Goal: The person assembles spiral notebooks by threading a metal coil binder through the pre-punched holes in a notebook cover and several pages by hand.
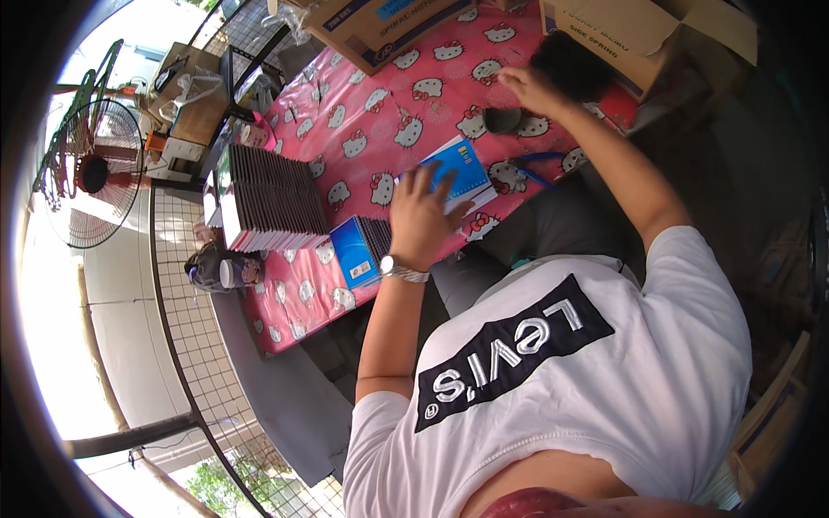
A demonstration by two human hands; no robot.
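My left hand [421, 214], with a watch at its wrist, is spread over a blue-covered notebook [466, 166] with white pages. Its fingers are apart; whether they press on the cover I cannot tell. My right hand [534, 93] is stretched out farther off to the right, fingers extended with nothing seen in them. It is beside a black, fuzzy-looking heap [570, 65] and just above a small dark round dish [503, 121]. Blue-handled pliers [540, 164] lie to the right of the notebook. Left of my left hand is a short stack of blue spiral notebooks [356, 250].
A tall stack of dark-bound spiral notebooks [272, 194] stands on the pink cartoon-cat tablecloth [358, 112]. Cardboard boxes [371, 34] sit along the far edge, another open box [617, 39] at far right. A cup [240, 273] and a fan [91, 173] are at left.
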